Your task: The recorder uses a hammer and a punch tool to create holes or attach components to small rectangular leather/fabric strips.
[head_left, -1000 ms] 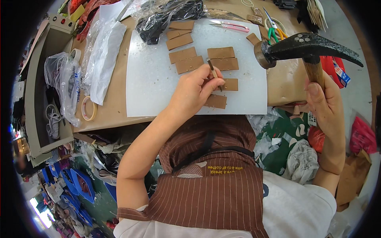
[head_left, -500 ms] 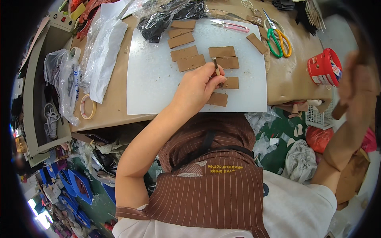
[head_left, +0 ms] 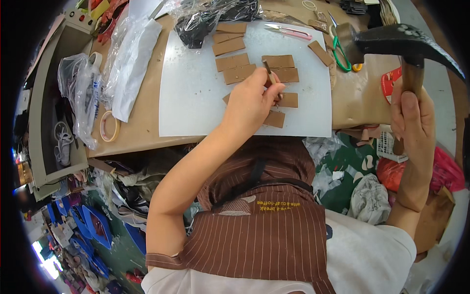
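My left hand [head_left: 250,102] is over the white board, fingers pinched round a slim metal punch [head_left: 267,67]. The punch is tilted, and its lower end is mostly hidden by my fingers. Beneath and beside it is a small brown rectangular piece [head_left: 290,100], looking like leather. Another such piece [head_left: 275,119] lies closer to me. Raised at the right, my right hand [head_left: 413,115] grips the wooden handle of a hammer [head_left: 387,39], its dark metal head well apart from the punch.
Several more brown pieces [head_left: 229,46] lie on the white board [head_left: 191,108]. Pink-handled thread snips [head_left: 293,32] rest near its far edge. Green-and-orange scissors [head_left: 341,55] and a red tub [head_left: 390,84] are partly behind the hammer. Tape [head_left: 109,126] and plastic wrapping [head_left: 132,73] lie left.
The hammer, blurred at the right edge before, has come leftward and shows clearly. My right hand moved with it. My left hand and the punch have shifted only slightly; the whole view shifted a little.
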Action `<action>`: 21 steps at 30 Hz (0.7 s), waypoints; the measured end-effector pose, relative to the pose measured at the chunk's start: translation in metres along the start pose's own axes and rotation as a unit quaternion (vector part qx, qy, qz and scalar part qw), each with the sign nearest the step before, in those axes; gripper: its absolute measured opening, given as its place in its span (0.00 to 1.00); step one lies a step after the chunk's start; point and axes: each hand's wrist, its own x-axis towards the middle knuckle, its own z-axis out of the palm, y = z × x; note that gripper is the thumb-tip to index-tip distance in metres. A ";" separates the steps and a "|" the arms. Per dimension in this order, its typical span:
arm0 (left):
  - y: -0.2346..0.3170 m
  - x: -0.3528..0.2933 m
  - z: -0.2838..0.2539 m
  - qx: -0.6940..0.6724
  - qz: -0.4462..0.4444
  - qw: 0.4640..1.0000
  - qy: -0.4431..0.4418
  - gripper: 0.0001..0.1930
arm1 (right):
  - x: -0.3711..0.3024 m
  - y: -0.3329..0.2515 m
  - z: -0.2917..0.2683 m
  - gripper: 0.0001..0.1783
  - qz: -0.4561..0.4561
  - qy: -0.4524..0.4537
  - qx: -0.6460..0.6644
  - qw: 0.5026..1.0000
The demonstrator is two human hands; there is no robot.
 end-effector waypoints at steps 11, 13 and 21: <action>0.000 0.004 0.003 0.132 0.127 0.982 -0.034 0.07 | 0.010 -0.029 -0.071 0.16 -0.013 0.079 -0.123 0.989; 0.003 0.002 0.004 0.142 0.145 0.979 -0.027 0.07 | 0.013 -0.025 -0.051 0.15 -0.119 0.021 -0.269 0.956; -0.009 -0.022 0.015 0.209 0.208 0.954 0.047 0.10 | 0.016 0.042 0.004 0.18 -0.078 -0.049 -0.231 0.969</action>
